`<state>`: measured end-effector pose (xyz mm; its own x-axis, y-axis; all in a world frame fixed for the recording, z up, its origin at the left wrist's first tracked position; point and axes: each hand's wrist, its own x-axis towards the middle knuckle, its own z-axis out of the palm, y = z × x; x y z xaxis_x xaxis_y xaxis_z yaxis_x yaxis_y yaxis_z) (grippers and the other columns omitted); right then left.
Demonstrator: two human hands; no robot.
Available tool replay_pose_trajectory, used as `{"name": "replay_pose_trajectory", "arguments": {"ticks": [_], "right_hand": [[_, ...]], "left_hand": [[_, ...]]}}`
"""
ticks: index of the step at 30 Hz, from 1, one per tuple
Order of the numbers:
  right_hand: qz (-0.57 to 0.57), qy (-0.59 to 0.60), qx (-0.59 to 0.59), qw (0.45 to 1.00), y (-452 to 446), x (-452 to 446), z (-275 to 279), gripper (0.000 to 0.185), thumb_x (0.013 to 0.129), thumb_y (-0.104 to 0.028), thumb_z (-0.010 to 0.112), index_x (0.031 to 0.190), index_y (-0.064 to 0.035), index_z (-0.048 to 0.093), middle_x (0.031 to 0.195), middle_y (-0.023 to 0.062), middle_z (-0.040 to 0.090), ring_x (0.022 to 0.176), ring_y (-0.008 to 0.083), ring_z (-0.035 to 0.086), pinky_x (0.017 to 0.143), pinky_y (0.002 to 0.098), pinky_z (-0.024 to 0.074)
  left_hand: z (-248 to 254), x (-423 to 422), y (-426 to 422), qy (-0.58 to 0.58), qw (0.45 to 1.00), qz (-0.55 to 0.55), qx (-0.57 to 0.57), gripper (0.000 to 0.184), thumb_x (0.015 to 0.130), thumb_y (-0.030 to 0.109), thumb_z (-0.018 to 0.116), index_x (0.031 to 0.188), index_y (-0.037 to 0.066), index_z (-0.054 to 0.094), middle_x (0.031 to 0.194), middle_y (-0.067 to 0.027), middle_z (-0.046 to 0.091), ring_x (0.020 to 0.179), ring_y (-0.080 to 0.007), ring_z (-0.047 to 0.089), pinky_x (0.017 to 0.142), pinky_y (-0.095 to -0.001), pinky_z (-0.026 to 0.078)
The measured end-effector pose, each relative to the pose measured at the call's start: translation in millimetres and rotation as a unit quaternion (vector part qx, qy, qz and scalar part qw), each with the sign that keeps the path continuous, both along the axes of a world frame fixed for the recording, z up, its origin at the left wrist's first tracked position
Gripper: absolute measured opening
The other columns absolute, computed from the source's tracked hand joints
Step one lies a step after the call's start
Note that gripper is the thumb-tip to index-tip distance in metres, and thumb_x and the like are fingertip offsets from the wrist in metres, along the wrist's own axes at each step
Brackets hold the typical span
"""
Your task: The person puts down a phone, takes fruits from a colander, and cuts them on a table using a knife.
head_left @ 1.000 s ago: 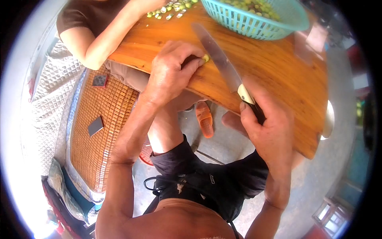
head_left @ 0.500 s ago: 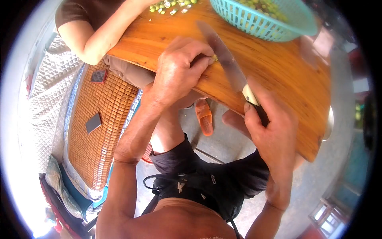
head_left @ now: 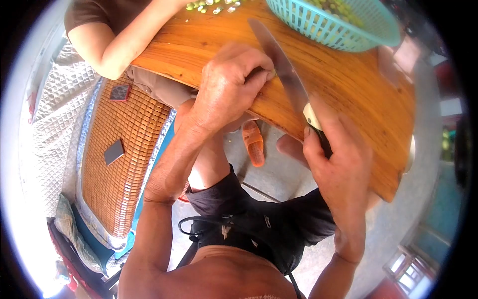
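My right hand (head_left: pixel 341 154) grips the black and cream handle of a kitchen knife (head_left: pixel 286 70), its long blade pointing up and away to the left. My left hand (head_left: pixel 231 82) is closed in a pinch at the table edge, just left of the blade. Between its thumb and forefinger a sliver of a small green fruit (head_left: pixel 272 74) shows; the fingers hide most of it. The blade is very near these fingertips; whether it touches the fruit I cannot tell. Both hands are over the wooden table (head_left: pixel 358 109).
A turquoise plastic basket (head_left: pixel 323 30) of small green fruits stands at the far side. Cut green pieces (head_left: pixel 214 7) lie by another person's arm (head_left: pixel 134 45) at the far left. Below are an orange slipper (head_left: pixel 254 144) and a bamboo-matted seat (head_left: pixel 117 164).
The knife and my left fingertips have come slightly closer together. Less of the green fruit shows now. The whole view has shifted a little.
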<state>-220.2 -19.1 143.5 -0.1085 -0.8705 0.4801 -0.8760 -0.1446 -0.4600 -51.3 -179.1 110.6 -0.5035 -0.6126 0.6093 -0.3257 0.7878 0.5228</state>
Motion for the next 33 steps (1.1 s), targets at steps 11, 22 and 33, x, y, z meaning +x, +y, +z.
{"name": "replay_pose_trajectory", "arguments": {"ticks": [11, 22, 33], "right_hand": [[-0.012, 0.003, 0.010, 1.000, -17, 8, -1, 0.044, 0.087, -0.008, 0.069, 0.130, -0.0124, 0.067, 0.088, 0.0123, 0.065, 0.075, 0.0366, 0.067, 0.064, 0.0471, 0.0528], [-0.016, -0.028, 0.001, 0.999, -30, 10, -2, 0.040, 0.088, -0.008, 0.068, 0.128, -0.0119, 0.068, 0.092, 0.0146, 0.068, 0.081, 0.0388, 0.068, 0.069, 0.0494, 0.0534], [-0.010, -0.130, 0.012, 0.991, 8, -5, 4, 0.041, 0.086, 0.001, 0.069, 0.126, -0.0062, 0.069, 0.097, 0.0165, 0.070, 0.085, 0.0341, 0.071, 0.074, 0.0429, 0.0562]], "left_hand": [[-1, 2, -3, -0.010, 1.000, -0.008, -0.018, 0.013, 0.083, 0.001, 0.078, 0.095, 0.004, 0.073, 0.089, -0.0084, 0.071, 0.088, -0.0287, 0.067, 0.078, -0.0374, 0.054], [-1, 1, -3, -0.015, 1.000, -0.006, -0.027, 0.013, 0.083, 0.001, 0.077, 0.095, 0.003, 0.073, 0.092, -0.0088, 0.072, 0.091, -0.0293, 0.067, 0.081, -0.0384, 0.055], [3, -2, 0, -0.037, 0.998, 0.045, -0.029, 0.012, 0.086, 0.009, 0.076, 0.097, 0.005, 0.072, 0.091, -0.0124, 0.070, 0.088, -0.0339, 0.068, 0.078, -0.0413, 0.055]]}}
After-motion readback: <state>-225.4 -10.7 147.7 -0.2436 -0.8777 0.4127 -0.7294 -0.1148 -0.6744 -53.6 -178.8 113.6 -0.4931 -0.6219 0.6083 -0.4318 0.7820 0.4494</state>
